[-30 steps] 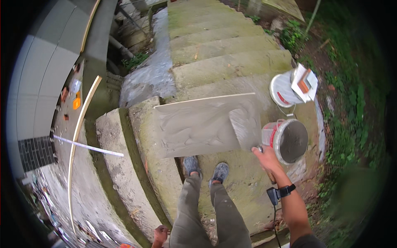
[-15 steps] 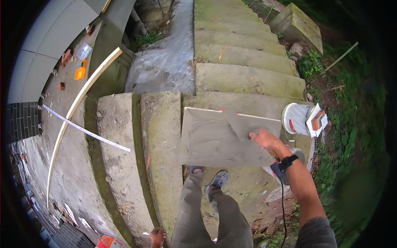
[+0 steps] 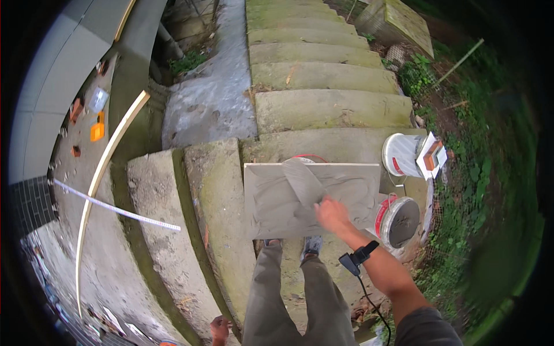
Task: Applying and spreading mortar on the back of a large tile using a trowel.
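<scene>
My right hand (image 3: 331,212) grips the handle of a trowel (image 3: 303,180) whose flat blade rests on a large grey tile (image 3: 271,202) smeared with wet mortar. The tile lies flat, propped over a bucket whose red rim (image 3: 309,157) shows behind it. My left hand (image 3: 219,330) hangs low by my leg at the bottom edge, fingers loosely curled, holding nothing I can see. A bucket of grey mortar (image 3: 399,219) stands just right of the tile.
A white lidded bucket (image 3: 404,154) with a small box on it stands at the right. Mossy concrete steps (image 3: 323,109) climb ahead; curved steps (image 3: 167,230) drop to the left. A long pale strip (image 3: 104,173) and a measuring stick (image 3: 115,209) lie at the left.
My view has swung toward the tile. My right hand left the mortar bucket and moved left onto the tile with the trowel, spreading mortar.
</scene>
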Motion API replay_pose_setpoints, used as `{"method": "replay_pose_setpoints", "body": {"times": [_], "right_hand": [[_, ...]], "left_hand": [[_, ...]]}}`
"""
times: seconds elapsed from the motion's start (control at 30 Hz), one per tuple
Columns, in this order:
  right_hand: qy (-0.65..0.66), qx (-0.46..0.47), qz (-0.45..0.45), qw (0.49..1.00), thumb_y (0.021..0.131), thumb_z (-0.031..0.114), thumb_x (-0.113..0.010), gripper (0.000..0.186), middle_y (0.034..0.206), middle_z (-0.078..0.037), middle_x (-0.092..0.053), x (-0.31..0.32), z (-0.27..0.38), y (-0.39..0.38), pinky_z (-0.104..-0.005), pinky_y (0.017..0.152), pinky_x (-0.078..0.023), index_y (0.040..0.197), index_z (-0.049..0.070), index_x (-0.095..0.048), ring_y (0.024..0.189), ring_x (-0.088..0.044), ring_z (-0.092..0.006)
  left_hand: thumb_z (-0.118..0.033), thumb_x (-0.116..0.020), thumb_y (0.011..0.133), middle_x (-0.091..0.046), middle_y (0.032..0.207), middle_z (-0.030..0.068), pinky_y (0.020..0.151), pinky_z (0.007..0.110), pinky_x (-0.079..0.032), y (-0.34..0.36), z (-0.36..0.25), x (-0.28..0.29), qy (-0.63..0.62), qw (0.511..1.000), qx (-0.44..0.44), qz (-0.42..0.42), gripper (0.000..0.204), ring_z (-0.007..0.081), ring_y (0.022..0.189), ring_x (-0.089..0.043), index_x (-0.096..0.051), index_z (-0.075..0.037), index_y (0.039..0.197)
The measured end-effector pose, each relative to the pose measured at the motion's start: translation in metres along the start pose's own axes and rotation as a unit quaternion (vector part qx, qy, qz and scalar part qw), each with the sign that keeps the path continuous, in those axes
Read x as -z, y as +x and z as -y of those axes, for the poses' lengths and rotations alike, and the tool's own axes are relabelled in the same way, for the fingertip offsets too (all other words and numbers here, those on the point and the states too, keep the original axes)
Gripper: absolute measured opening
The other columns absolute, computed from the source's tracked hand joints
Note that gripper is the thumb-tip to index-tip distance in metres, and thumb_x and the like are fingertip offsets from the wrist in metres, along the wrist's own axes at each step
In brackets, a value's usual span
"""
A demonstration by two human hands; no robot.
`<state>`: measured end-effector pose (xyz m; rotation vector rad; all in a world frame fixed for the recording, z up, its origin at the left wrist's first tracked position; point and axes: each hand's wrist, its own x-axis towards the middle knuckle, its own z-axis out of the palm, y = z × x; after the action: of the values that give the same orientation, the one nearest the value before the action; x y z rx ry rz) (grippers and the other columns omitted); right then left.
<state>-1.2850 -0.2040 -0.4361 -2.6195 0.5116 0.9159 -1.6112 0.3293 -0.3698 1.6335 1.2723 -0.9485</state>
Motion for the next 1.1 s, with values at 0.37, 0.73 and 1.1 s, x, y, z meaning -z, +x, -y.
{"method": "replay_pose_setpoints", "body": {"times": [0.37,0.73,1.1], "right_hand": [[-0.021,-0.091,-0.136,0.986,0.096,0.037,-0.057,0.042,0.089,-0.027,-0.07,0.043,-0.177,0.075,-0.0501,0.073,-0.056,0.097,-0.005,-0.066,0.088,-0.07,-0.0395],[0.14,0.057,0.228,0.962,0.099,0.037,-0.056,0.049,0.064,-0.022,-0.063,0.055,0.075,0.043,-0.044,0.047,-0.051,0.083,-0.009,-0.06,0.05,-0.065,-0.0304],[0.071,-0.005,0.083,0.994,0.096,0.032,-0.056,0.039,0.085,-0.024,-0.071,0.01,0.134,0.078,-0.0464,0.063,-0.059,0.095,-0.006,-0.068,0.07,-0.07,-0.0408]], "left_hand": [[-0.009,-0.062,0.09,-0.072,0.087,0.0175,0.064,0.031,-0.059,-0.005,-0.006,-0.014,0.013,0.999,-0.049,-0.015,0.029,0.0217,0.073,-0.072,-0.062,0.01,0.111],[-0.013,-0.059,0.091,-0.072,0.086,0.0131,0.062,0.028,-0.057,-0.037,0.015,-0.059,-0.052,0.998,-0.022,-0.001,0.023,0.0187,0.071,-0.072,-0.065,0.006,0.104],[-0.015,-0.058,0.093,-0.071,0.087,0.0144,0.065,0.029,-0.057,-0.063,0.049,-0.059,-0.118,0.992,0.027,-0.039,0.024,0.02,0.075,-0.071,-0.064,0.005,0.105]]}}
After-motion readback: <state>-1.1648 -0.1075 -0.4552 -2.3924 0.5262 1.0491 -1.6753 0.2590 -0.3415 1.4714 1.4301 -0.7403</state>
